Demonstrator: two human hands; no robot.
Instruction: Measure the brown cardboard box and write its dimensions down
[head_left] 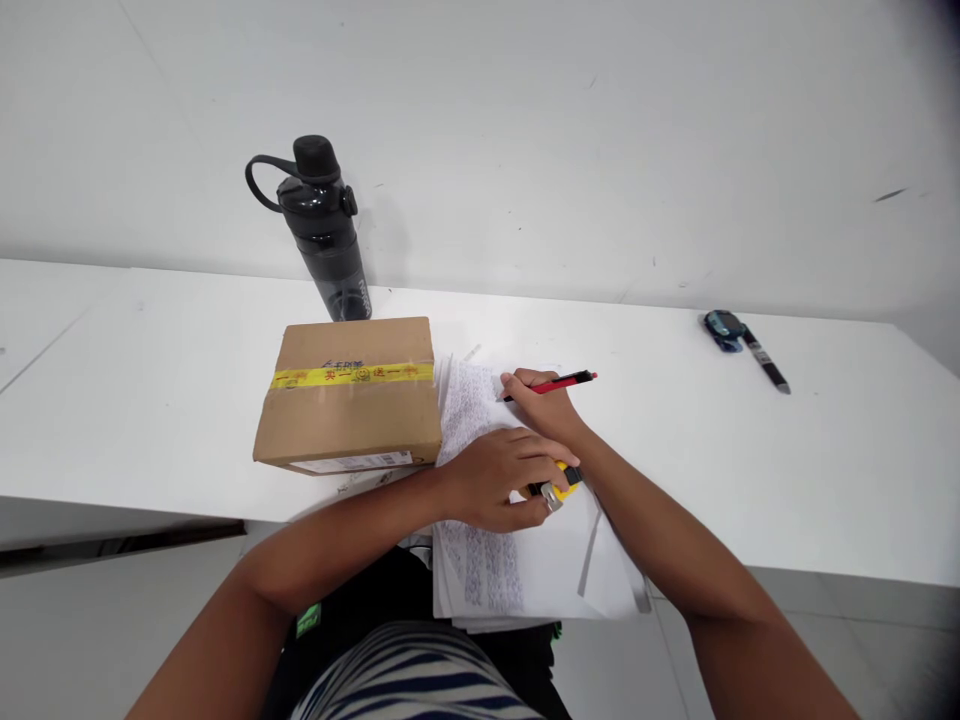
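My right hand is closed around a red and black pen, its lower end at the upper part of a stack of paper. Dense handwriting in blue fills the left side of the top sheet; the right side is mostly blank. My left hand lies over the middle of the sheets, fingers curled on a yellow and black tape measure. The hand hides part of the tape measure. Left of the paper stands a cardboard box with yellow printed tape across its top.
Behind the box a dark water bottle with a carrying loop stands near the wall. Farther right on the white table lie a small dark blue device and a black marker-like pen. The paper overhangs the table's front edge.
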